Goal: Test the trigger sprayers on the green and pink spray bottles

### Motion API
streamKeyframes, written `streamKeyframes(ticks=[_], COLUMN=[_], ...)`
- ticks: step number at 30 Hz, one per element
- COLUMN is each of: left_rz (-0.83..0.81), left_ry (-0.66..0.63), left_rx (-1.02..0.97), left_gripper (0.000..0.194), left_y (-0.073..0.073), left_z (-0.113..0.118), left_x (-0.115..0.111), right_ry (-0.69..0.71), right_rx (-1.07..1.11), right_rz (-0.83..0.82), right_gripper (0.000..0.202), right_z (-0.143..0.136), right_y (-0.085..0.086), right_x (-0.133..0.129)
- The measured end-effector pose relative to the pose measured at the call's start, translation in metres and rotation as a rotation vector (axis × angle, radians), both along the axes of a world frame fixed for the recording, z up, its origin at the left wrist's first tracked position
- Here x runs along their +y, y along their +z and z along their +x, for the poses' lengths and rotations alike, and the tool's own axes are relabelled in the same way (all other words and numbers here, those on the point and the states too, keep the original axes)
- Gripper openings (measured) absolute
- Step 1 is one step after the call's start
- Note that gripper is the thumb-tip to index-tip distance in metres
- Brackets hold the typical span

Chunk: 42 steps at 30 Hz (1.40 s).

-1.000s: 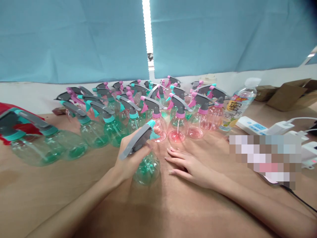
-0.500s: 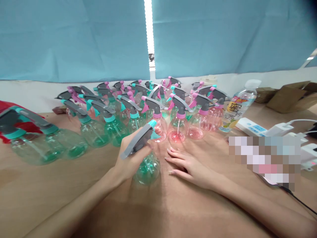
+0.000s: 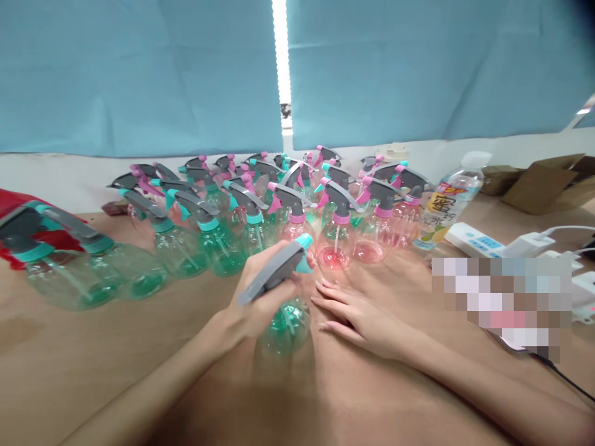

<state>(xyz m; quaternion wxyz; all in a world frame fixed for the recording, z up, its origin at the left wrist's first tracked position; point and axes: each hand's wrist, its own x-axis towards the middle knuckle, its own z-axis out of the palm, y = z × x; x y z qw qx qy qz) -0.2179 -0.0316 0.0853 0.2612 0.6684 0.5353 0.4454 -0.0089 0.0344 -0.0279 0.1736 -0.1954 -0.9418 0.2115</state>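
Observation:
My left hand (image 3: 260, 294) is wrapped round the neck of a clear green spray bottle (image 3: 286, 325), just below its grey and turquoise trigger head. The fingers hide the collar, and the bottle leans a little; whether its base touches the table I cannot tell. To the right of it my right hand (image 3: 356, 310) lies flat on the table (image 3: 362, 396), fingers stretched and slightly apart, holding nothing. Behind both hands stand several green spray bottles (image 3: 223, 251) with turquoise collars and several pink spray bottles (image 3: 335, 248) with pink collars.
A labelled drink bottle (image 3: 449, 201) stands at the right of the rows. Near it lie a white power strip (image 3: 474, 238) with plugs and cables, and a blurred-out flat object (image 3: 506, 303). Brown cardboard (image 3: 539, 186) sits at the back right, a red cloth or bag (image 3: 51, 235) at the left.
My left hand has moved slightly right and toward me with the green spray bottle. My right hand rests in the same place.

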Motion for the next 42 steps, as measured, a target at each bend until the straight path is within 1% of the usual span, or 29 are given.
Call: streamKeyframes(ticks=[4, 8, 11, 13, 15, 16, 17, 18, 19, 21, 23, 24, 25, 26, 27, 29, 30, 32, 33, 37, 42], left_rz=[-0.035, -0.033, -0.03, -0.004, 0.023, 0.032, 0.032, 0.027, 0.023, 0.024, 0.037, 0.046, 0.051, 0.055, 0.058, 0.062, 0.061, 0.043, 0.03, 0.007, 0.012], left_ry=[-0.073, -0.106, -0.093, -0.067, -0.041, -0.028, -0.02, -0.013, -0.006, 0.006, 0.015, 0.017, 0.013, 0.006, -0.006, -0.041, -0.061, -0.107, -0.129, -0.161, -0.18], left_rx=[-0.072, -0.056, -0.076, -0.104, -0.101, -0.088, -0.069, -0.051, -0.037, -0.015, -0.005, -0.005, -0.007, -0.011, -0.017, -0.023, -0.028, -0.045, -0.055, -0.075, -0.063], left_gripper=[0.011, 0.011, 0.01, 0.007, 0.006, 0.006, 0.006, 0.006, 0.007, 0.009, 0.01, 0.01, 0.009, 0.009, 0.009, 0.009, 0.01, 0.012, 0.011, 0.012, 0.024], left_y=[0.0, 0.0, -0.002, -0.003, -0.004, -0.004, -0.005, -0.004, -0.004, -0.005, -0.005, -0.006, -0.006, -0.006, -0.007, -0.007, -0.008, -0.009, -0.009, -0.012, -0.011], left_z=[0.006, 0.005, 0.005, 0.007, 0.008, 0.009, 0.009, 0.009, 0.008, 0.007, 0.007, 0.008, 0.009, 0.012, 0.015, 0.024, 0.03, 0.04, 0.046, 0.062, 0.068], left_x=[-0.004, -0.005, -0.003, -0.002, -0.002, -0.002, -0.003, -0.004, -0.004, -0.004, -0.004, -0.003, -0.001, 0.0, 0.002, 0.006, 0.009, 0.014, 0.017, 0.027, 0.031], right_ry=[-0.013, -0.008, -0.011, -0.004, -0.021, -0.061, -0.138, -0.253, -0.441, -0.728, -1.002, -1.1, -1.155, -1.172, -1.15, -1.111, -1.096, -1.037, -1.019, -0.946, -0.954], right_rx=[-0.023, -0.041, -0.025, -0.014, -0.012, -0.008, -0.002, 0.004, 0.041, 0.095, 0.124, 0.112, 0.09, 0.081, 0.077, 0.07, 0.065, 0.065, 0.07, 0.08, 0.028], right_rz=[0.063, 0.124, 0.163, 0.17, 0.152, 0.141, 0.134, 0.122, 0.138, 0.196, 0.261, 0.242, 0.179, 0.077, -0.053, -0.118, -0.13, -0.16, -0.177, -0.218, -0.203], right_gripper=[0.052, 0.051, 0.049, 0.039, 0.03, 0.029, 0.028, 0.027, 0.03, 0.035, 0.032, 0.031, 0.035, 0.045, 0.055, 0.066, 0.064, 0.049, 0.045, 0.04, 0.034], right_z=[0.001, -0.001, -0.003, 0.0, 0.01, 0.019, 0.03, 0.045, 0.061, 0.097, 0.131, 0.145, 0.155, 0.162, 0.166, 0.167, 0.165, 0.162, 0.161, 0.165, 0.164], right_y=[0.0, 0.003, 0.007, 0.012, 0.02, 0.025, 0.032, 0.039, 0.047, 0.061, 0.073, 0.076, 0.078, 0.079, 0.078, 0.073, 0.071, 0.066, 0.064, 0.059, 0.058], right_x=[-0.002, -0.003, -0.004, -0.005, -0.005, -0.004, -0.003, -0.001, 0.002, 0.012, 0.029, 0.039, 0.05, 0.063, 0.075, 0.098, 0.109, 0.126, 0.134, 0.155, 0.179])
